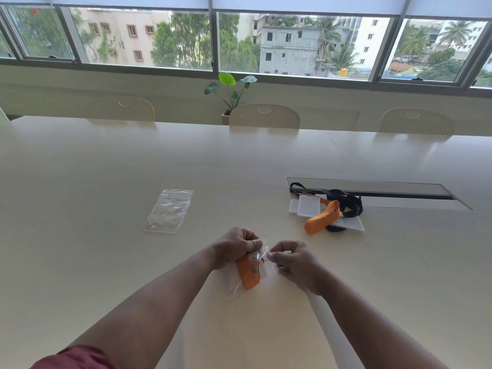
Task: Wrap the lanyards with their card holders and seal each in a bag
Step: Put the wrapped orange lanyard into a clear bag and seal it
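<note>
From the head camera we see our left hand and right hand pinching the mouth of a clear plastic bag holding a wrapped orange lanyard, low above the wide cream table; spare clear bags lie left, unwrapped lanyards and card holders right.

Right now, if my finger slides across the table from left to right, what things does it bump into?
Stack of empty clear bags → left hand → bag with the orange lanyard → right hand → pile of lanyards and card holders.

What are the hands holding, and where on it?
Both hands, left and right, pinch the top edge of a clear bag containing an orange lanyard.
</note>
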Demonstrator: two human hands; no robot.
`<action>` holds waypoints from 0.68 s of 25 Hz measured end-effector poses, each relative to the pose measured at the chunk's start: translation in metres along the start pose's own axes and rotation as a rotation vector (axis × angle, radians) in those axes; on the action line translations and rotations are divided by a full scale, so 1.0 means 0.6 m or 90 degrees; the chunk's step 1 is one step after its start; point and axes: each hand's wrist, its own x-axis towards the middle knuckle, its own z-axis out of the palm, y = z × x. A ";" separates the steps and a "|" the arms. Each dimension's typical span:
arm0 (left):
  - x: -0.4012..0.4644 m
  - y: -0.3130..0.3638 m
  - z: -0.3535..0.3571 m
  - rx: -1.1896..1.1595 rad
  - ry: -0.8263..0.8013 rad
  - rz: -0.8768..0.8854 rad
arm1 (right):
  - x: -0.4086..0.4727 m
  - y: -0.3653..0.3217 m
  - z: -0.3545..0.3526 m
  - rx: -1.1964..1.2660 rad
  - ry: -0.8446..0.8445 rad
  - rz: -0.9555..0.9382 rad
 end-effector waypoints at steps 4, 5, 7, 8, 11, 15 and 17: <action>0.001 -0.003 0.001 0.004 -0.002 0.010 | 0.003 -0.012 0.006 0.016 0.040 0.017; 0.001 -0.005 0.001 0.011 -0.002 0.015 | 0.005 -0.016 0.010 -0.009 0.042 0.026; 0.002 -0.007 0.002 0.030 -0.001 0.021 | 0.009 -0.021 0.013 -0.062 0.043 0.046; 0.003 -0.008 0.002 0.040 0.000 0.025 | 0.012 -0.023 0.013 -0.080 0.040 0.055; 0.004 -0.011 0.006 0.066 0.008 0.035 | 0.020 -0.028 0.009 -0.096 0.035 0.088; 0.005 -0.014 0.008 0.096 0.005 0.052 | 0.021 -0.031 0.004 -0.087 0.019 0.107; 0.005 -0.015 0.008 0.114 -0.002 0.064 | 0.017 -0.032 0.004 -0.101 0.008 0.105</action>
